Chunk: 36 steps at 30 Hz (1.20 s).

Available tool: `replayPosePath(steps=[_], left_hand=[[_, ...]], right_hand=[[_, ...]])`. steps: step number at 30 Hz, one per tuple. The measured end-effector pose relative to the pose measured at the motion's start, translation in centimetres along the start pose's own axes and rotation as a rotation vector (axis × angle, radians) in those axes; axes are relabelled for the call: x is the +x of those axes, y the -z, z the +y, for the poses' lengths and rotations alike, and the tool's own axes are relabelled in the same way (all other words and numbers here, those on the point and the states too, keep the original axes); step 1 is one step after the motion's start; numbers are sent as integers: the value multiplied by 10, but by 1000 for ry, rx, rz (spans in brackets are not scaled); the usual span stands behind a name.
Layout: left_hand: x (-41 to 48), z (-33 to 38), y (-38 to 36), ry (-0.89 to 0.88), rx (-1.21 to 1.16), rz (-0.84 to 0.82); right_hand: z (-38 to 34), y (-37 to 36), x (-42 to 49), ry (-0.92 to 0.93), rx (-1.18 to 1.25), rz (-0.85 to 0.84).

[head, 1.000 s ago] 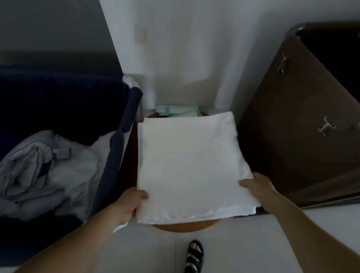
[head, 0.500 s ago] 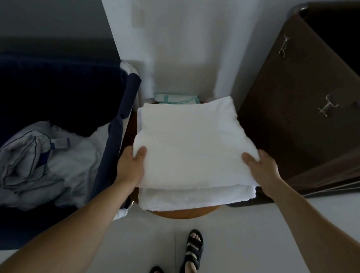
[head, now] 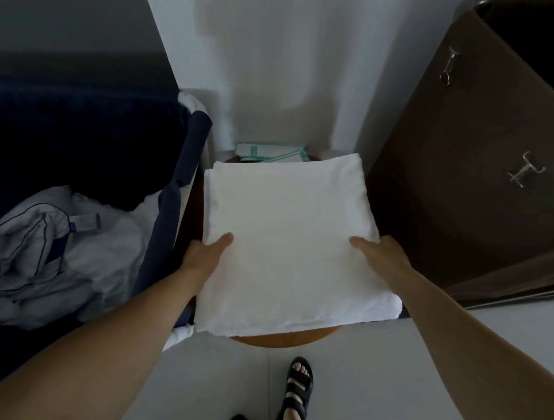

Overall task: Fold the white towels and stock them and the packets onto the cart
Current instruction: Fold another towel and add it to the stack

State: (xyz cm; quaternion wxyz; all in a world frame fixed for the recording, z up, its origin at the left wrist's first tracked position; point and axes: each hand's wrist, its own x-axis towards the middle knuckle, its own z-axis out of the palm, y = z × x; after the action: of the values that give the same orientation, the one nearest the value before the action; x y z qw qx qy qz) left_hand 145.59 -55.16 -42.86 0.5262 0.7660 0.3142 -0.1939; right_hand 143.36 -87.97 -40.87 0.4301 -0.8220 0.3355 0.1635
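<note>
holds the folded white towel by its two side edges, flat on a small round wooden desk. has the left hand at the towel's left edge, thumb laid on top of the cloth, the other fingers tucked out of sight under the edge, so pinching the layers. has the right hand at the right edge in the same way, thumb on top and pointing inward, fingers hidden below, gripping the cloth. reaches in with both bare forearms from the lower corners. covers nearly all of the desk with the towel, leaving only a curved strip of brown rim at the near side and a dark sliver along the left; lets the near stacked edges hang slightly past the rim. leaves the teal-and-white packets at the far edge of the desk, just behind the towel and partly hidden by it, close to the white wall. stands beside a dark blue fabric bin on the left, with crumpled white linen trimmed in dark piping lying inside. stands beside a dark brown cabinet on the right, bearing two metal handles. wears black strap sandals on a pale floor below the desk.
</note>
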Motion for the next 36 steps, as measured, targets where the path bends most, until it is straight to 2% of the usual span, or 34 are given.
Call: replayPosePath(steps=[3, 8, 15, 19, 21, 23, 25, 27, 28, 31, 33, 36], left_hand=[[28, 14, -5, 8, 41, 28], [62, 39, -9, -25, 91, 87], [66, 29, -24, -251, 26, 332], [84, 21, -28, -90, 77, 311], [87, 22, -31, -72, 161, 330], [84, 26, -36, -259, 369, 439], [78, 37, -47, -608, 624, 506], [84, 48, -58, -839, 851, 416], [92, 51, -61, -857, 937, 352], [116, 49, -56, -727, 1062, 290], [128, 44, -54, -614, 1034, 295], [135, 38, -57, -489, 925, 204]], right_hand=[[-21, -2, 28, 37, 101, 24], [-55, -7, 68, 80, -24, 61], [-56, -6, 86, 319, -228, 312], [-47, -20, 101, 278, -293, 267], [-48, -23, 108, 270, -306, 301], [-53, -24, 112, 386, -391, 438], [-66, -31, 110, 628, -515, 568], [-82, -42, 111, 832, -659, 485], [-86, -47, 115, 869, -748, 384], [-81, -50, 137, 737, -887, 219], [-74, -49, 153, 625, -877, 179], [-71, -58, 161, 609, -847, 136]])
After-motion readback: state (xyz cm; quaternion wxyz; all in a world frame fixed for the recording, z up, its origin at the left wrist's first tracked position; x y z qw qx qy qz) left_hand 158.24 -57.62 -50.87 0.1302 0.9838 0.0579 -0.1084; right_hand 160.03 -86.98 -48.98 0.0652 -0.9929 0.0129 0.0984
